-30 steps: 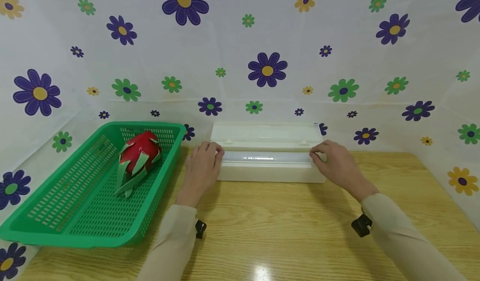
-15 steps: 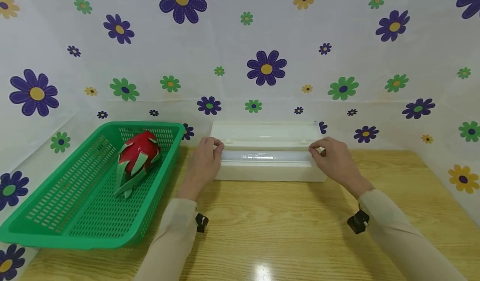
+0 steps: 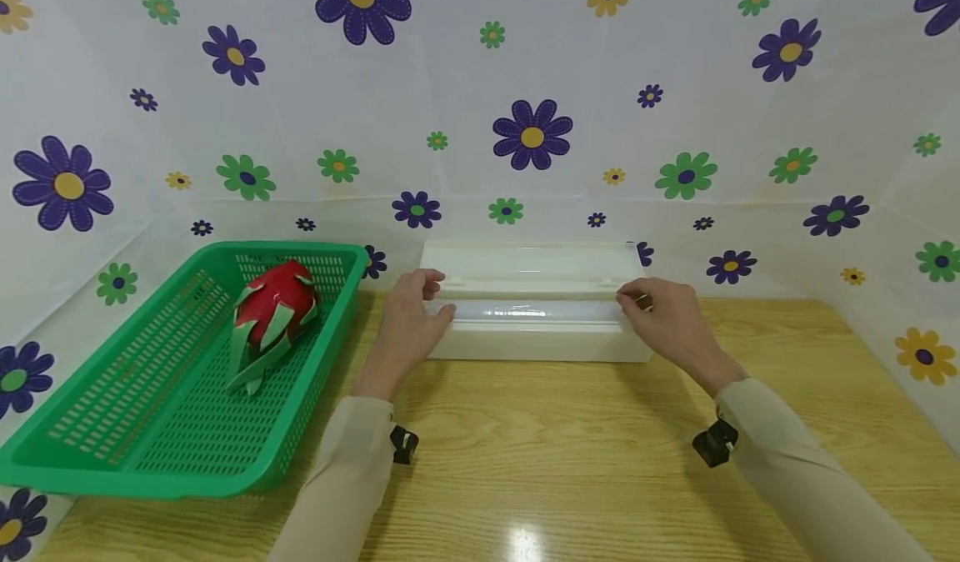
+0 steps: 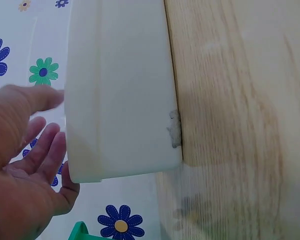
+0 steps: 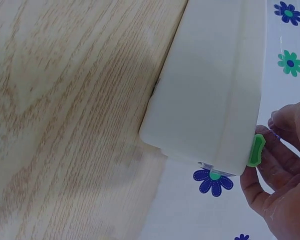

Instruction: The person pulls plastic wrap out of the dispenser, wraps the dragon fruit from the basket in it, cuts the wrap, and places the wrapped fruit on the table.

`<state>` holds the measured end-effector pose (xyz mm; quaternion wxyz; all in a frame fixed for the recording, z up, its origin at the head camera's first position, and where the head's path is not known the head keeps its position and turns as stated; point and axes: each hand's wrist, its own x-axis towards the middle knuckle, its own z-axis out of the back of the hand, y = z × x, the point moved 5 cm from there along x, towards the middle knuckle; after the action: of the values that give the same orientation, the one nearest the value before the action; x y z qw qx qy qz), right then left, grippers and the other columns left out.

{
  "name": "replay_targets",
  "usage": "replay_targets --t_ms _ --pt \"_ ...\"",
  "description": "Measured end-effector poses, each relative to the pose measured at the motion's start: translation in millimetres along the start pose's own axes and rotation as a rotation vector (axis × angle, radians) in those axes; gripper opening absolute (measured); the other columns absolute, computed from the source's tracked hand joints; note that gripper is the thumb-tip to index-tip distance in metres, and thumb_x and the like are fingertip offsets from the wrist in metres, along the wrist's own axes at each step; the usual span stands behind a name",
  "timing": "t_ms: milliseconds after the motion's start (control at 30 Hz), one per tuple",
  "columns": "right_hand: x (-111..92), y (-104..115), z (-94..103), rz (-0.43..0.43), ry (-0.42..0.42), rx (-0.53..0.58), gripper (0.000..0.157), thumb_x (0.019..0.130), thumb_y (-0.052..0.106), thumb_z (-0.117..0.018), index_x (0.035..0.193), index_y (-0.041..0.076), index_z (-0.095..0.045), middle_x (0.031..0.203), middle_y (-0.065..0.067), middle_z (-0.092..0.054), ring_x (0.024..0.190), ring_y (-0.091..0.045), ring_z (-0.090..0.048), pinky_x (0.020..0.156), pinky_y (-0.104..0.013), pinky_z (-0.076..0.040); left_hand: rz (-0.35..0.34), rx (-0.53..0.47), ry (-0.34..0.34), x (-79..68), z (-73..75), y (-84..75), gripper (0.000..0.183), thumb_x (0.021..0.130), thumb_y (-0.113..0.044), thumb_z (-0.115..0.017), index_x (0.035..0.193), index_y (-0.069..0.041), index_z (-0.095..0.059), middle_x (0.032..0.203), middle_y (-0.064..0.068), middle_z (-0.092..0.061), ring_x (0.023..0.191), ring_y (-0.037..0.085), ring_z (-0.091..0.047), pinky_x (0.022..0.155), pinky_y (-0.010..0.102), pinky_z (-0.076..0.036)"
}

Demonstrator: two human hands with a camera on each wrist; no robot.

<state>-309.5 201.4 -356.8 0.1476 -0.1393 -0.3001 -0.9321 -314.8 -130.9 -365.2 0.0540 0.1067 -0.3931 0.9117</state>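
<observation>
A white cling film dispenser [image 3: 540, 346] stands on the table with its lid [image 3: 532, 260] tipped back. Inside lies a shiny roll of clear film [image 3: 517, 311]. At the dispenser's left end is my left hand [image 3: 401, 324], thumb and fingers spread apart and holding nothing. On the right, my right hand [image 3: 667, 318] pinches the film between thumb and forefinger; a thin glint of it shows at the fingertips in the right wrist view. A green plastic piece [image 5: 256, 150] sits on the dispenser's edge beside those fingers. The dispenser's outer wall [image 4: 130, 95] hides the roll in both wrist views.
A green perforated basket [image 3: 180, 437] stands at the left, with a red dragon fruit [image 3: 279, 302] lying in its far part. Behind the dispenser hangs a white flowered cloth [image 3: 480, 87]. The wooden table [image 3: 540, 445] runs in front of the dispenser.
My left thumb and fingers, earlier together at the film's left end, have parted. The right hand keeps its pinch near the same spot. The dispenser and basket stay put.
</observation>
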Motion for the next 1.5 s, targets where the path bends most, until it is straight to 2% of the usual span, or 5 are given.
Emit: replay_targets --t_ms 433,700,933,1300,1500 --pt "-2 -1 -0.2 0.024 -0.012 0.014 0.019 0.100 0.008 -0.062 0.109 -0.004 -0.074 0.100 -0.019 -0.077 0.087 -0.029 -0.072 0.073 -0.034 -0.056 0.005 0.265 0.066 5.8 4.9 4.0 0.055 0.097 -0.038 -0.070 0.146 -0.019 -0.056 0.131 0.020 -0.045 0.120 0.036 -0.042 0.097 0.051 -0.041" --pt "-3 -3 -0.6 0.025 -0.008 0.013 0.019 0.100 0.007 -0.061 0.110 -0.003 -0.074 0.101 -0.019 -0.077 0.087 -0.029 -0.071 0.073 -0.033 -0.056 0.014 0.210 0.058 7.4 9.4 8.4 0.020 0.097 -0.031 -0.072 0.109 -0.015 -0.072 0.138 0.015 -0.053 0.131 0.038 -0.045 0.104 0.062 -0.038" --pt "-3 -3 -0.4 0.075 -0.015 -0.021 0.017 0.100 0.005 -0.063 0.109 -0.004 -0.074 0.101 -0.018 -0.075 0.086 -0.028 -0.068 0.077 -0.042 -0.058 0.003 0.138 0.037 4.7 11.0 10.2 0.016 0.099 -0.029 -0.068 0.106 -0.015 -0.072 0.120 0.010 -0.073 0.117 0.033 -0.062 0.101 0.056 -0.037" --pt "1 1 3.2 0.126 0.004 -0.063 0.017 0.099 0.003 -0.063 0.107 -0.006 -0.074 0.097 -0.020 -0.072 0.085 -0.029 -0.068 0.073 -0.039 -0.057 -0.166 0.139 -0.073 6.4 10.8 9.7 0.021 0.102 -0.024 -0.065 0.118 -0.013 -0.073 0.103 0.007 -0.076 0.081 0.021 -0.067 0.072 0.036 -0.055" --pt "0 -2 3.0 0.127 0.008 -0.110 0.016 0.101 0.004 -0.061 0.107 -0.005 -0.073 0.100 -0.019 -0.072 0.089 -0.031 -0.064 0.076 -0.042 -0.054 -0.261 0.217 -0.146 5.5 11.4 7.3 0.020 0.098 -0.023 -0.070 0.109 -0.009 -0.078 0.104 0.009 -0.079 0.086 0.025 -0.073 0.086 0.046 -0.056"
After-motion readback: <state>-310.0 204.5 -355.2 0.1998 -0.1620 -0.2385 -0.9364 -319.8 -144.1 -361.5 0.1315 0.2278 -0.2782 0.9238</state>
